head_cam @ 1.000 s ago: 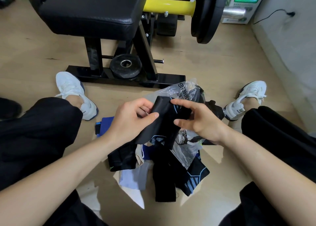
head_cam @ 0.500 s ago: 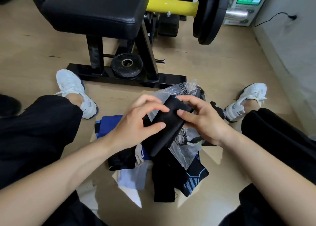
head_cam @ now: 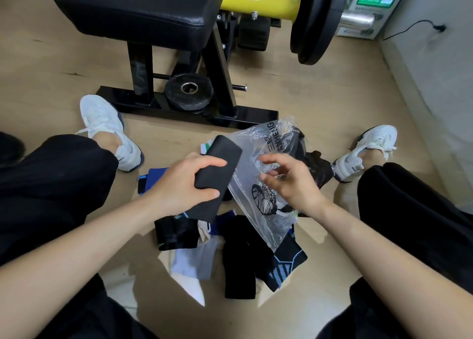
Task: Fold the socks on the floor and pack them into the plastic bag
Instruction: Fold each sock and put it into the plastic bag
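Note:
My left hand point(head_cam: 188, 182) grips a folded black sock point(head_cam: 220, 171) above the floor, its upper end pointing toward the bag. The clear plastic bag point(head_cam: 258, 192), printed in black, lies just to the right with dark socks inside at its far end. Above the bag, my right hand point(head_cam: 289, 182) has its fingers loosely curled and touches the film; whether it pinches it is unclear. Loose socks lie in a pile below: a black one point(head_cam: 239, 267), a black and blue patterned one point(head_cam: 284, 264), a white one point(head_cam: 192, 262) and a blue one point(head_cam: 151, 177).
A black weight bench frame point(head_cam: 184, 105) with a small plate point(head_cam: 189, 90) stands just beyond the bag. A large plate point(head_cam: 313, 18) on a yellow bar hangs at upper right. My legs and white shoes point(head_cam: 107, 123) flank the pile. A wall runs along the right.
My right hand has let go of the black sock and moved right, over the bag. My left hand now holds the folded sock alone and has turned it more upright.

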